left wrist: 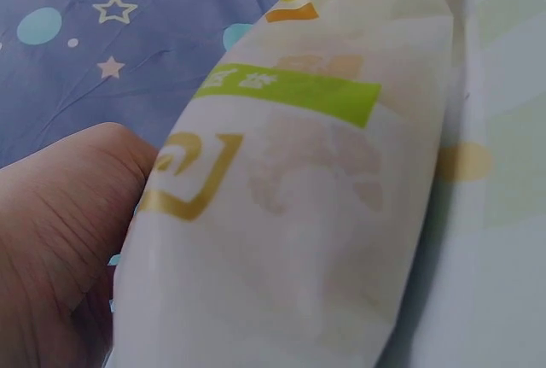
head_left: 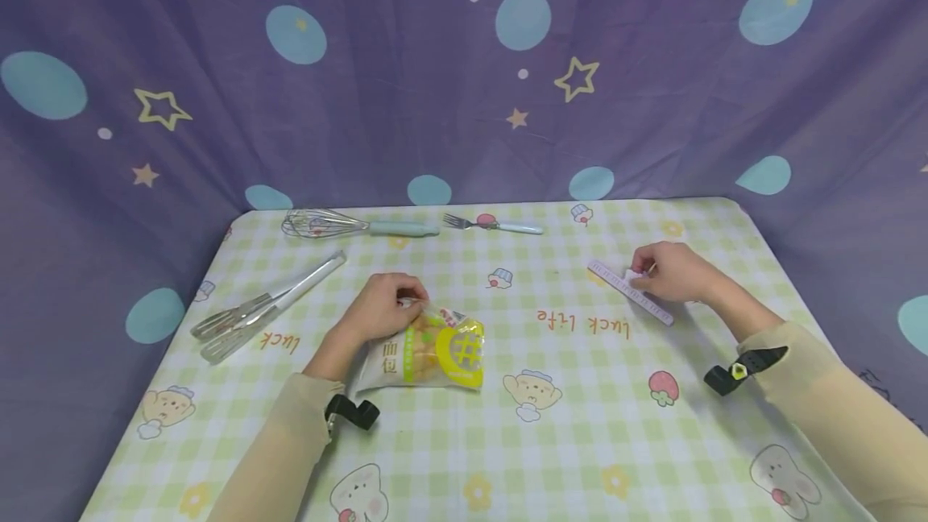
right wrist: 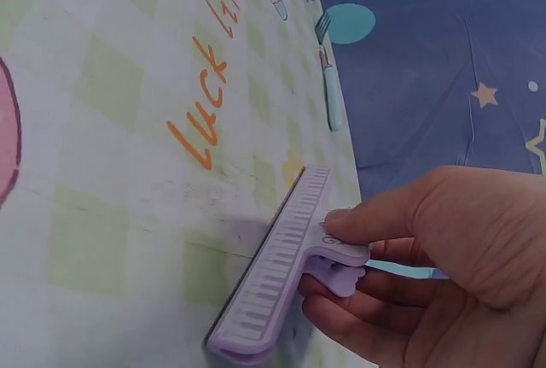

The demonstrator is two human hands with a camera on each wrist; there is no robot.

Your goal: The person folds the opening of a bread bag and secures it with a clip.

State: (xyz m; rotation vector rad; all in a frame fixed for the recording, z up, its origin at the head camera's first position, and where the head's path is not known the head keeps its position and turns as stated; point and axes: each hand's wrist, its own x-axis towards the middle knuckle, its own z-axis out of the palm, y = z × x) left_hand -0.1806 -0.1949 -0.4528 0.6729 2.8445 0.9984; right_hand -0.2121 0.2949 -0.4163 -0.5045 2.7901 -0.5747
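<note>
My left hand (head_left: 382,306) pinches the top edge of a plastic food bag (head_left: 428,353) with yellow and green print and pale pieces inside. Seen from the left wrist, the bag (left wrist: 290,180) fills most of the view, and the thumb side of the hand (left wrist: 68,231) lies left of it. On the right of the table, my right hand (head_left: 670,272) pinches the handle of a lilac bag sealing clip (head_left: 631,292) with a long bar. In the right wrist view the clip (right wrist: 277,265) shows a piano-key pattern, with thumb and fingers on its two handle tabs.
Metal tongs (head_left: 268,308) lie on the left of the checked tablecloth (head_left: 565,457). A whisk (head_left: 362,224) with a pale green handle and a fork (head_left: 493,224) lie along the back edge. Behind the table hangs a purple curtain (head_left: 435,103).
</note>
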